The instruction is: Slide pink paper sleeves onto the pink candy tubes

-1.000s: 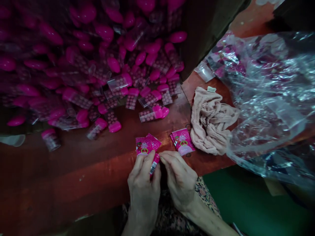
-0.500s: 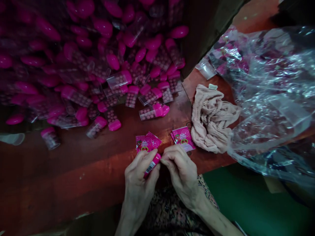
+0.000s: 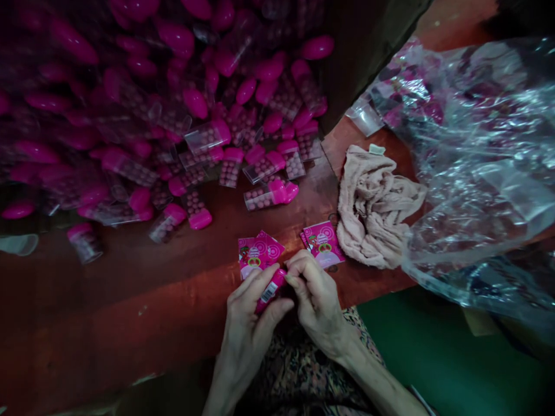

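Note:
Between the fingers of my left hand (image 3: 251,309) sits a small candy tube (image 3: 269,290), pink, with a white barcode label facing up; the thumb is lifted away from its near side. My right hand (image 3: 314,300) is closed in a pinch at the tube's upper right end, and what its fingertips grip, if anything, is hidden. Just beyond the hands lie two groups of pink printed labels, the left labels (image 3: 255,252) fanned out and the right labels (image 3: 323,241) stacked beside a cloth.
A large heap of pink-capped clear tubes (image 3: 208,138) filled with small round candies spreads over the far left of the reddish table (image 3: 130,300). To the right are a crumpled beige cloth (image 3: 373,214) and a clear plastic bag (image 3: 485,173). A dark panel (image 3: 364,58) stands behind.
The tube has turned so more of its barcode label shows. My left thumb has lifted and stretched to the right. My right hand has shifted slightly left and stays pinched.

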`<state>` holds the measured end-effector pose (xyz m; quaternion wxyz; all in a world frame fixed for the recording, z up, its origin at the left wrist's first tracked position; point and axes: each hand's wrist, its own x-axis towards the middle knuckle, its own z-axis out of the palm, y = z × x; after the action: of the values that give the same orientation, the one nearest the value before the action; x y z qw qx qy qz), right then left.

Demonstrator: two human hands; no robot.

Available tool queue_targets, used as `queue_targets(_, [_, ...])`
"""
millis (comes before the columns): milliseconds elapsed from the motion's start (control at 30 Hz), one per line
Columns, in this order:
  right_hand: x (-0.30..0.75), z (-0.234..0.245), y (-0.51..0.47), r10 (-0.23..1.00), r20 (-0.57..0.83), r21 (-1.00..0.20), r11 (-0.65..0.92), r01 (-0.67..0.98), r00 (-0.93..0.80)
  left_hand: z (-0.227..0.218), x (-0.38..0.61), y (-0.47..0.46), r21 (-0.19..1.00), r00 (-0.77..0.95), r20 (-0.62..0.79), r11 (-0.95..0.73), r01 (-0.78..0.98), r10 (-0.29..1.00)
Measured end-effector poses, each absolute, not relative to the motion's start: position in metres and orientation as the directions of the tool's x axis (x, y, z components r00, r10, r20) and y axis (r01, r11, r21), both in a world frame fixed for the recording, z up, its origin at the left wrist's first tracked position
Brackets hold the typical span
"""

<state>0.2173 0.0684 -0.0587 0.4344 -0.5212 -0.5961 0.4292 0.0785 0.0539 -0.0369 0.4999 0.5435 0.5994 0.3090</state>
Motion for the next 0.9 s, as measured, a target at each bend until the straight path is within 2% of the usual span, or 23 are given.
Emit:
queue_targets(100, [0.222,-0.055,0.071,0.985,0.041,-0.978,0.074,0.196,-0.165,-0.034,0.071,0.059,0.911,0.129,-0.410,0.400,0.097,0.903])
queue_targets(200, [0.225,-0.053,0.072,0.974,0.045,-0.983,0.083,0.165,-0.221,-0.033,0.071,0.065,0.798,0.165,-0.556,0.579,-0.166,0.815])
queue_targets(267, [0.226,-0.053,0.071,0.973,0.055,-0.984,0.091,0.154,-0.224,-0.032,0.075,0.067,0.745,0.170,-0.591,0.615,-0.260,0.788])
queue_targets(567, [0.222,-0.052,0.061,0.975,0.023,-0.994,0.046,0.102,-0.220,-0.035,0.076,0.060,0.778,0.221,-0.481,0.529,-0.339,0.848])
queue_targets(767, [0.221,-0.043,0.059,0.968,-0.017,-0.998,-0.003,0.056,-0.252,-0.035,0.074,0.058,0.624,0.341,-0.528,0.627,-0.465,0.778])
queue_targets(900, [0.225,-0.041,0.061,0.959,-0.083,-0.996,-0.087,-0.003,-0.270,-0.035,0.075,0.056,0.623,0.338,-0.542,0.638,-0.453,0.769])
